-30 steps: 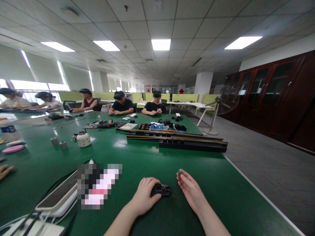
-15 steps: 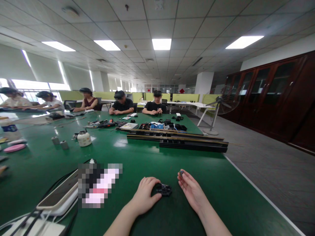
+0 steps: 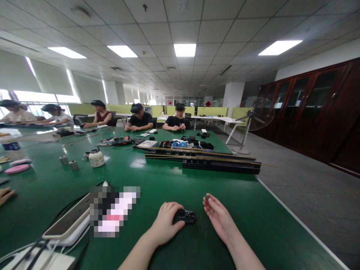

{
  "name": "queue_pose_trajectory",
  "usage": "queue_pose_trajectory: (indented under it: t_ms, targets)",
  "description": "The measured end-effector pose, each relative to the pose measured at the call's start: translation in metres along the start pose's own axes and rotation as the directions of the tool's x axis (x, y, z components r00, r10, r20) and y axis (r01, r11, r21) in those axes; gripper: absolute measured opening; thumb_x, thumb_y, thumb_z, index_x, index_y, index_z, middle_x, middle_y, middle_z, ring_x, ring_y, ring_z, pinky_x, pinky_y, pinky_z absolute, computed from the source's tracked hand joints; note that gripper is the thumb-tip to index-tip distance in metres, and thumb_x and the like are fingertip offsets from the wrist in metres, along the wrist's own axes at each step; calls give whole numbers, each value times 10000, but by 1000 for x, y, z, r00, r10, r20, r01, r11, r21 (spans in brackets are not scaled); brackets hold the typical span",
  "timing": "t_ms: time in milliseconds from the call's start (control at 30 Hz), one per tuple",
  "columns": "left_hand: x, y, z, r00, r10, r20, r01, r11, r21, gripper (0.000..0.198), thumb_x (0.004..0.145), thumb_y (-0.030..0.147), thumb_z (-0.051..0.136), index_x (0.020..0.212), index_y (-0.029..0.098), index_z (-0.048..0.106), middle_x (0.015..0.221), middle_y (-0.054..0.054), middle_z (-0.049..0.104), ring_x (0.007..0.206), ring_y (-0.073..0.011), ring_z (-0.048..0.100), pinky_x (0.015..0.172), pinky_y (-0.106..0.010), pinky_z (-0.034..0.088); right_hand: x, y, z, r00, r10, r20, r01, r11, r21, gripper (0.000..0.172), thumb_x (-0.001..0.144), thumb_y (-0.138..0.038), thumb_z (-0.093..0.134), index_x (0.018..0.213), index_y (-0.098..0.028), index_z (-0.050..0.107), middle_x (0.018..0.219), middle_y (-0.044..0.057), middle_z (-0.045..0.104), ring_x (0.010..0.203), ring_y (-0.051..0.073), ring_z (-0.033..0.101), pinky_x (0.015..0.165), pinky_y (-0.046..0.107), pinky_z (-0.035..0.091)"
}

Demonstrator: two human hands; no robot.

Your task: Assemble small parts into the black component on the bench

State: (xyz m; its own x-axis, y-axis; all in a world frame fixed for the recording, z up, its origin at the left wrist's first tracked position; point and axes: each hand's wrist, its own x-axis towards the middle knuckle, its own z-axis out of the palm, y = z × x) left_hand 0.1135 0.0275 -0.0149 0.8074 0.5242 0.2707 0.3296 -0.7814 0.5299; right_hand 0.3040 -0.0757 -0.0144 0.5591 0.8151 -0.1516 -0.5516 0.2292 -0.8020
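Note:
On the green table (image 3: 135, 210), my left hand (image 3: 167, 221) curves round the left end of a small black plastic part (image 3: 187, 216), thumb on the near side and fingers on the far side. The part's right end sticks out of the grip, showing a dark, uneven surface. To the right of it, my right hand (image 3: 219, 215) is raised a little, palm turned inward. Its thumb and fingertips pinch a small greyish piece (image 3: 207, 197), too small to name. A gap separates the two hands.
A phone (image 3: 69, 217) with cables lies at left, beside a blurred-out patch. Beyond are a white jar (image 3: 96, 158), grey cylinders (image 3: 73, 165), long black rails (image 3: 222, 167) with thin rods, and a cluttered tray. Another person's hand (image 3: 6, 195) shows at the left edge. Several people sit across the table.
The other person's hand at the left edge has come further into view. My two hands and what they hold have hardly moved.

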Motion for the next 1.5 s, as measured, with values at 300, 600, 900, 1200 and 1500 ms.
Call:
queue_pose_trajectory:
  t_ms: [300, 600, 900, 1200, 1500]
  targets:
    - [0, 0, -1, 1000, -10, 9, 10, 1000, -11, 329, 730, 233, 579, 1055, 255, 527, 1096, -28, 560, 1058, -234, 458, 961, -379, 301, 3, 2, -4, 1000, -12, 19, 12, 1000, -24, 299, 608, -304, 743, 886, -228, 661, 876, 22, 694, 873, 185, 632, 759, 290, 489]
    - [0, 0, 0, 1000, -1, -1, 1, 1000, 2, 336, 725, 214, 590, 1052, 251, 520, 1091, -21, 559, 1045, -218, 464, 954, -362, 308, 3, 2, -3, 1000, -4, 19, 4, 1000, -4, 289, 604, -297, 747, 871, -226, 663, 860, 18, 698, 851, 174, 634, 753, 280, 489]
    - [0, -2, 2, 1000, 3, -6, -3, 1000, -8, 331, 729, 221, 586, 1052, 257, 525, 1094, -24, 559, 1045, -227, 461, 948, -369, 314, 4, 3, -4, 1000, -2, 25, 2, 1000, -2, 290, 595, -305, 757, 862, -239, 666, 844, 6, 701, 838, 158, 633, 753, 262, 479]
    - [0, 0, -1, 1000, 0, 1, 0, 1000, -1, 315, 733, 230, 587, 1042, 253, 531, 1091, -24, 563, 1052, -227, 465, 956, -369, 300, 3, 2, -3, 1000, 6, 25, -7, 1000, 25, 292, 586, -286, 765, 856, -240, 664, 836, -5, 700, 823, 149, 633, 751, 258, 484]
    - [0, -1, 0, 1000, -4, 0, 4, 1000, -10, 333, 721, 220, 606, 1045, 248, 530, 1094, -29, 561, 1057, -228, 460, 961, -374, 300, 1, 1, -1, 1000, -9, 8, 9, 1000, -18, 266, 601, -295, 751, 841, -225, 661, 846, 15, 697, 839, 176, 635, 745, 282, 490]
